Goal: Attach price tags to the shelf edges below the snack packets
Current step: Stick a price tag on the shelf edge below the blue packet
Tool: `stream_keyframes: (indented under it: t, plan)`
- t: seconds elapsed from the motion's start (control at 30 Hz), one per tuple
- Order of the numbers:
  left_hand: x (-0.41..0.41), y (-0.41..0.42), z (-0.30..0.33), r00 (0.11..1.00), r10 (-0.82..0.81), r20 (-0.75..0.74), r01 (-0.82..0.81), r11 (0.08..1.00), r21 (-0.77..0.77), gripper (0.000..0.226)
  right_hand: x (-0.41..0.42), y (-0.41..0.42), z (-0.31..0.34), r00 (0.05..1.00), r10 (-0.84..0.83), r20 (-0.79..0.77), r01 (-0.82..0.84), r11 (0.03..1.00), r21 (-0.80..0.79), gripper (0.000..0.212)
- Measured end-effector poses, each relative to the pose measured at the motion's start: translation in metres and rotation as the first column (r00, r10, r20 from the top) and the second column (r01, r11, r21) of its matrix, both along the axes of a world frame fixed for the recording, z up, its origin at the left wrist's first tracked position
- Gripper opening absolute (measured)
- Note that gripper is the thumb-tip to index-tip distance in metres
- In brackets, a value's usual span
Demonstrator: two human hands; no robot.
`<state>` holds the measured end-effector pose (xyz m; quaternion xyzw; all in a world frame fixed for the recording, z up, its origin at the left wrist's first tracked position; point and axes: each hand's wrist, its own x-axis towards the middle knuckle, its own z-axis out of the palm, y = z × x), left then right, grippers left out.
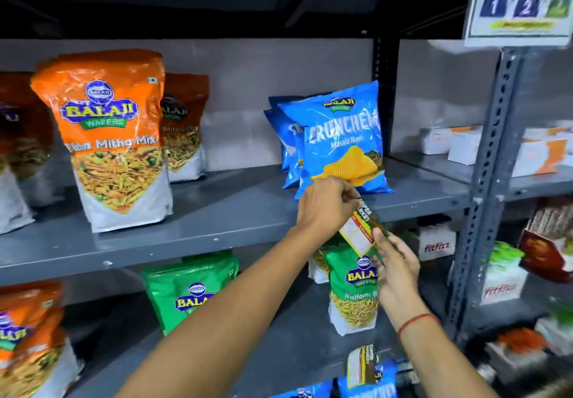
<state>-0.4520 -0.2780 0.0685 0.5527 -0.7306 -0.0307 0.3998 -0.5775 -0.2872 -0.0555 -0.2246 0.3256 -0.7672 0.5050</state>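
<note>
Grey steel shelf (pixel 186 236) (shop aisle), snack pkts (pixel 341 137) atop.

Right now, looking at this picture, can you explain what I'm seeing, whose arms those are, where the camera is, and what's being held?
This is one picture from a camera worn on a person's head, looking forward and down, so the two bare arms reaching in are that person's own. There is no machine here. They stand at grey metal shelves in a shop. On the upper shelf stand an orange snack bag and a blue chips bag; green snack bags stand on the shelf below. Both hands hold one price tag, tilted, just in front of the shelf edge below the blue bag: the left hand pinches its top, the right hand steadies its bottom. It does not look attached yet.
</note>
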Motion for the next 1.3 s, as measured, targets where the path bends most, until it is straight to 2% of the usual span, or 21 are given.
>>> stream_keyframes:
  t: [0.13,0.27,0.37,0.5,0.57,0.7,0.83,1.0,1.3]
  plan:
    - [-0.003,0.003,-0.006,0.998,0.054,0.012,-0.054,0.998,-0.045,0.012,-0.007,-0.001,0.001,0.999,-0.014,-0.047,0.014,1.0,0.002,0.012]
    - [-0.006,0.017,-0.024,0.995,0.1,-0.01,-0.101,0.989,-0.104,0.014,-0.019,0.002,0.005,0.994,-0.033,-0.108,0.026,0.997,-0.07,0.012]
    - [0.0,0.026,-0.04,0.98,0.12,-0.157,-0.138,0.984,-0.112,0.015,-0.027,0.003,0.009,0.983,-0.064,-0.17,0.038,0.988,-0.149,0.011]
    - [0.002,0.036,-0.058,0.916,0.132,-0.379,-0.168,0.984,-0.063,0.015,-0.033,0.003,0.013,0.962,-0.079,-0.26,0.008,0.965,-0.262,0.016]
    - [0.0,0.04,-0.069,0.87,0.153,-0.469,-0.19,0.981,-0.03,0.015,-0.035,0.002,0.01,0.954,-0.072,-0.293,-0.01,0.963,-0.268,0.022]
    - [-0.007,0.045,-0.094,0.795,0.198,-0.573,-0.199,0.978,0.062,0.013,-0.036,0.0,-0.007,0.931,-0.088,-0.354,0.0,0.97,-0.242,0.011]
    - [-0.011,0.046,-0.102,0.764,0.211,-0.61,-0.208,0.975,0.077,0.011,-0.039,-0.001,-0.017,0.921,-0.094,-0.377,0.007,0.974,-0.225,0.01]
    - [-0.017,0.039,-0.084,0.737,0.196,-0.647,-0.228,0.973,0.036,0.011,-0.039,-0.009,0.006,0.908,-0.164,-0.386,0.053,0.958,-0.281,0.012]
    - [-0.02,0.026,-0.071,0.735,0.202,-0.647,-0.273,0.962,-0.009,0.013,-0.037,-0.025,0.022,0.82,-0.317,-0.477,0.203,0.94,-0.275,0.019]
